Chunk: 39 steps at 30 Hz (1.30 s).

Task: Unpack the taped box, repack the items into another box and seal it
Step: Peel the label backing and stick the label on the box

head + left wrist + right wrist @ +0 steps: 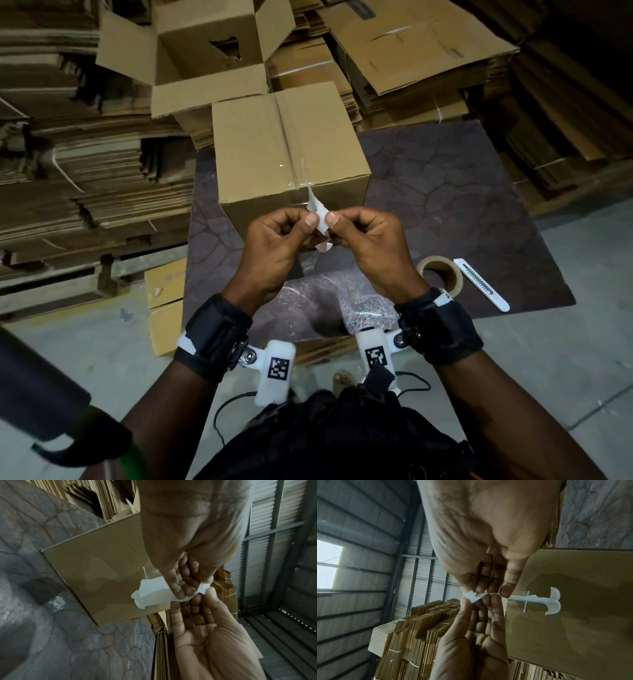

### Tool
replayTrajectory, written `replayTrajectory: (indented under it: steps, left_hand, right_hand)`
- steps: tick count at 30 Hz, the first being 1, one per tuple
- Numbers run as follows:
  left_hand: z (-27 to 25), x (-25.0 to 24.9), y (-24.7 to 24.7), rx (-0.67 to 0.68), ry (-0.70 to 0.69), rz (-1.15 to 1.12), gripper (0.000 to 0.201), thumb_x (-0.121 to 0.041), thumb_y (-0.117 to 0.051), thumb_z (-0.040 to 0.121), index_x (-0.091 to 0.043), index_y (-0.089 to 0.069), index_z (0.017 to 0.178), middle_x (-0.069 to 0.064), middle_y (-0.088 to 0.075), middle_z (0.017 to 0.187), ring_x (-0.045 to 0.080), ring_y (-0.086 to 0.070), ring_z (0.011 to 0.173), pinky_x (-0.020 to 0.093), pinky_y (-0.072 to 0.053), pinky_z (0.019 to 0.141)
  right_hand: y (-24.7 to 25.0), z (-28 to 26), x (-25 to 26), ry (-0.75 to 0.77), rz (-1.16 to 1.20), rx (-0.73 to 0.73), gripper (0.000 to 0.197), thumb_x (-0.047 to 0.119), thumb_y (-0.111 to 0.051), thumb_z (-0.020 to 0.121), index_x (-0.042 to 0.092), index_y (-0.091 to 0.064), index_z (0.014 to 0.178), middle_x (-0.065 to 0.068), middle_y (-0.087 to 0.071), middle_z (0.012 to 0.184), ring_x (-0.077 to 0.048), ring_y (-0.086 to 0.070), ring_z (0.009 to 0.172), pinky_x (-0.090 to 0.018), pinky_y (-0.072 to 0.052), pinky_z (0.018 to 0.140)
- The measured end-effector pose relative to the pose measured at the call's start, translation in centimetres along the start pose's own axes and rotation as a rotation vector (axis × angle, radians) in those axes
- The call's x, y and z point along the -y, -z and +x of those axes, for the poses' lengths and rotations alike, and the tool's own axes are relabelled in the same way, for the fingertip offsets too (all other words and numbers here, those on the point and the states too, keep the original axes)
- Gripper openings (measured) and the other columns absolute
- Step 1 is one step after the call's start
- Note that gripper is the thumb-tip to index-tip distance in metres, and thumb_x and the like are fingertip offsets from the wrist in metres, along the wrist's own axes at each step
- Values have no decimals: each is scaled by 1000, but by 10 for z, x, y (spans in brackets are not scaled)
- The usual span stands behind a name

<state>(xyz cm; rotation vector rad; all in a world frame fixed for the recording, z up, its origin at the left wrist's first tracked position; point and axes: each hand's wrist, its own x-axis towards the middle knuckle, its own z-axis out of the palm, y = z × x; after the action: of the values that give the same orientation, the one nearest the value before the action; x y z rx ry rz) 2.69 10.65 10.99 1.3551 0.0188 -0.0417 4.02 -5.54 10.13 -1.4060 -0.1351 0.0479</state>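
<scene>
stacks of flattened cardboard [85,164] are seen along the left, beyond the table's left edge. an open box [205,58], flaps spread, is set past the table's far left corner. the taped box [284,150] stands closed on the table [462,192], at the far edge towards the left, with clear tape running along its top seam and down the near face. in front of that near face the left hand [274,240] and the right hand [370,236] are held together, raised over the middle of the table. a crumpled strip of tape [317,212], whitish and twisted, is pinched between thumb and curled fingers [180,588] of both hands; its upper end is still joined to the box at the top edge of the near face. in the left wrist view the strip [150,595] is seen bunched against the cardboard; in the right wrist view it [537,599] is seen stretched thin from the fingers to the box. a sheet of bubble wrap [329,305] lies on the table at the near edge, below the hands. a roll of tape [442,274] rests near the near right corner, and just beside it, to the right, a white box cutter [481,284] is laid at a slant.
</scene>
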Motion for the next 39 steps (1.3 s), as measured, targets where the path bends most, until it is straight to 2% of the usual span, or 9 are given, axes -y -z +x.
replayTrajectory:
  steps: [4, 9, 13, 15, 20, 25, 31, 36, 39]
  left_hand:
    - [-1, 3, -2, -25, -37, 15, 13, -4, -60, 95, 5, -65, 101, 27, -70, 99, 33, -70, 88, 38, -59, 80]
    - [0, 4, -1, -59, -46, 14, 14, -9, -60, 96, 3, -65, 102, 28, -70, 99, 43, -68, 89, 49, -59, 80]
    - [1, 5, 0, -92, -52, 10, 12, -6, -58, 97, 4, -62, 100, 13, -71, 86, 23, -69, 78, 30, -58, 68]
    - [1, 5, 0, -95, -49, -9, 11, -5, -56, 98, 5, -61, 100, 11, -71, 87, 19, -70, 79, 28, -58, 69]
    - [0, 3, -1, -96, -44, -47, 8, -4, -55, 99, 3, -61, 98, 16, -70, 91, 20, -71, 81, 30, -60, 71]
    - [3, 1, -2, -122, -29, -61, 7, -6, -60, 96, 1, -62, 98, 9, -72, 82, 17, -72, 75, 27, -59, 66]
    - [3, 3, -2, -83, -35, -38, 12, -6, -60, 96, -7, -67, 106, 5, -76, 93, 17, -72, 86, 25, -57, 68]
    - [-3, 1, -7, 1, -44, 66, 24, -27, -62, 91, -9, -71, 104, 1, -73, 83, 17, -68, 80, 31, -59, 73]
    - [-4, 0, -7, 28, -32, 83, 27, -22, -67, 88, -3, -70, 107, 4, -76, 91, 16, -72, 84, 28, -58, 74]
  right_hand:
    - [-1, -2, -1, -12, 31, -19, 9, 6, -68, 94, 8, -75, 91, -7, -78, 85, -23, -75, 82, -34, -61, 77]
    - [-2, -2, 1, -45, 65, -69, 8, 6, -68, 94, 5, -74, 89, -7, -77, 82, -21, -74, 77, -31, -61, 72]
    - [-2, -3, 1, -78, 89, -91, 10, 8, -67, 96, 1, -73, 93, -15, -76, 85, -25, -74, 79, -33, -62, 71]
    - [-1, -3, 1, -87, 102, -93, 10, 7, -66, 96, 1, -73, 92, -12, -75, 81, -24, -74, 77, -33, -62, 71]
    - [-1, -4, 3, -101, 101, -104, 12, 9, -66, 96, 4, -73, 88, -9, -74, 76, -23, -73, 73, -32, -61, 69]
    - [0, -3, 5, -84, 32, -99, 12, 12, -67, 96, 1, -72, 95, -16, -73, 79, -27, -72, 75, -38, -62, 72]
    - [0, -4, 5, -74, -35, -89, 7, 12, -67, 97, 10, -74, 96, -10, -75, 81, -22, -71, 74, -45, -63, 71]
    - [-2, -2, 6, -94, -55, -95, 18, 16, -64, 99, 3, -74, 92, -10, -71, 71, -24, -68, 67, -41, -61, 67]
    - [-2, -2, 6, -94, -57, -82, 24, 18, -63, 100, -1, -73, 90, -10, -71, 72, -22, -67, 66, -40, -61, 67]
